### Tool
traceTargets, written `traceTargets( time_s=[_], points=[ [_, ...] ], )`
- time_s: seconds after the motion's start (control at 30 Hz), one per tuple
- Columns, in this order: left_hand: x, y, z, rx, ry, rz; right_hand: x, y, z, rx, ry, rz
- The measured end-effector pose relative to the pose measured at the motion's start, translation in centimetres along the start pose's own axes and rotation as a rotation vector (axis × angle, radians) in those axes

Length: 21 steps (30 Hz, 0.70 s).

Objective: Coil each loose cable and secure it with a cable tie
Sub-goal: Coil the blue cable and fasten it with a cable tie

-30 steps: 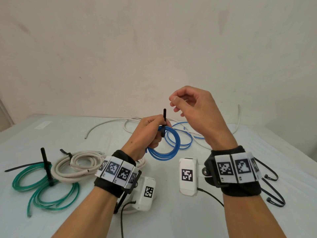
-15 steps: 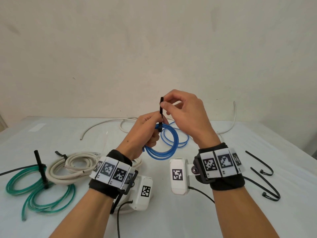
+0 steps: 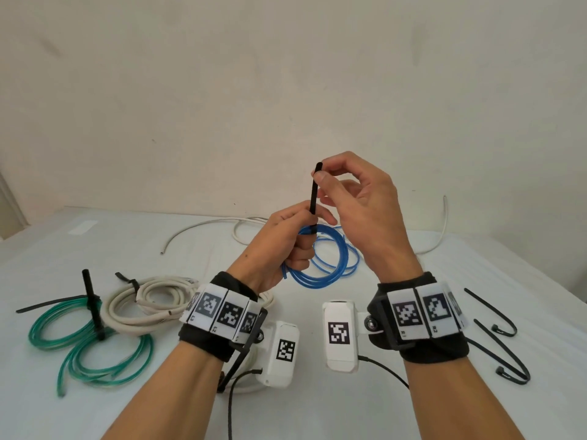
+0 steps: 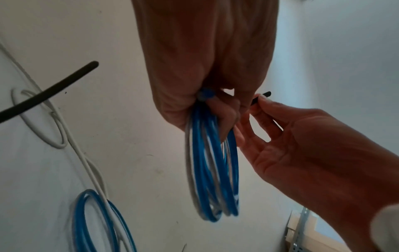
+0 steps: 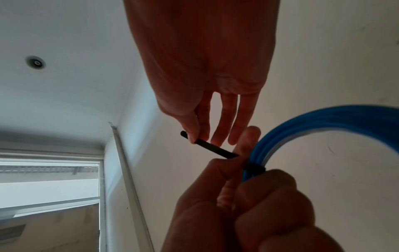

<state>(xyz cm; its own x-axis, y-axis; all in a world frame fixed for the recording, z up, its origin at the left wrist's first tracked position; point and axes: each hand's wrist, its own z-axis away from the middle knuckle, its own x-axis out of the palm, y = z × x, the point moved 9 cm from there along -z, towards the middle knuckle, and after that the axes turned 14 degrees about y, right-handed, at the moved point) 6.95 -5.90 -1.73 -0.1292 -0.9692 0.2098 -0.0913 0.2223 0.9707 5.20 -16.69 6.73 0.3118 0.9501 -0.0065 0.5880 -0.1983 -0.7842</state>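
Blue cable coil in left hand grip, right hand pinching black cable tie tail above.

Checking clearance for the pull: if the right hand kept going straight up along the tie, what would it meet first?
Nothing visible: above the right hand, pinching the thin black cable tie, only bare wall shows; depth unclear.

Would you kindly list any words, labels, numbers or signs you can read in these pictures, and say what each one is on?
No readable words or numbers.
Left wristband: black-and-white square code patterns; tiny print beneath, too small to read.
Right wristband: the same, too small to read.
Two white wrist cameras: one square code each, no text.
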Motion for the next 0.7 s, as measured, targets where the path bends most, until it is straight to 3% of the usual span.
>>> traceTargets(
  time_s=[0.23,0.37,0.7],
  points=[
    [-1.6,-1.9,-0.5,-0.152,0.067,0.063,1.7,1.5,0.6,0.053,-0.089,0.022],
    [-1.3,-1.3,-0.3,-0.166,0.029,0.06,1.9,1.1,0.7,0.063,-0.126,-0.044],
    [-0.7,-3.1,-0.3,-0.355,0.026,0.262,1.4,0.4,0.7,0.03,-0.101,-0.044]
  ],
)
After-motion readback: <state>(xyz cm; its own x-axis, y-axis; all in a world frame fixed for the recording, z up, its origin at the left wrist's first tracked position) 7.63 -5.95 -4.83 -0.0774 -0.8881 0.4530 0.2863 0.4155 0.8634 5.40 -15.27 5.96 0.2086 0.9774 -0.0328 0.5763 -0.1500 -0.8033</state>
